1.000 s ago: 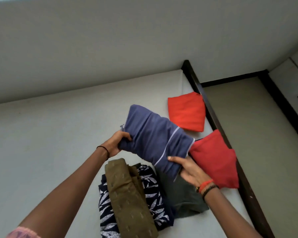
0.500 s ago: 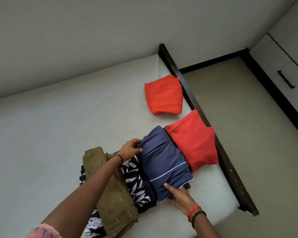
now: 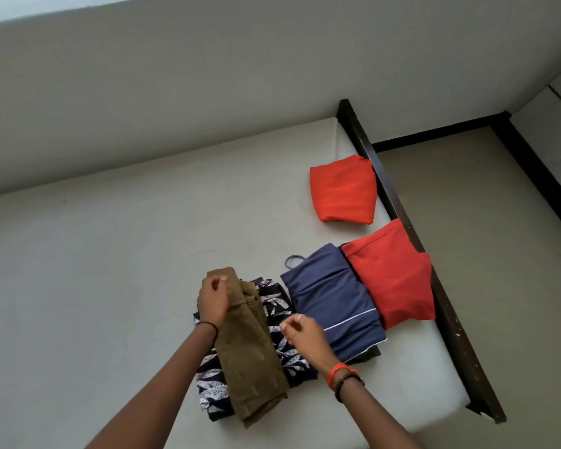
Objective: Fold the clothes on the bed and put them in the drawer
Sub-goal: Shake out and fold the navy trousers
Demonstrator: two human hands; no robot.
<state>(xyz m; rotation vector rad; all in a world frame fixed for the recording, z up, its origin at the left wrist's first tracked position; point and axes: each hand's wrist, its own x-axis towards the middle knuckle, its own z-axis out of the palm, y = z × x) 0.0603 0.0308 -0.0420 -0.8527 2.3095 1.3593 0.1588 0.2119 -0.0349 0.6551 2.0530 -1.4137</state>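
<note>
One long, coarse olive cloth bundle

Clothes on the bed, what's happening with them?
A person is folding laundry on the pale grey bed. Their left hand grips the top of a folded olive-brown garment lying on a navy cloth with white leaf print. Their right hand, loosely curled, is over that cloth. A folded blue garment, a folded red garment and a folded orange garment lie beside them.
</note>
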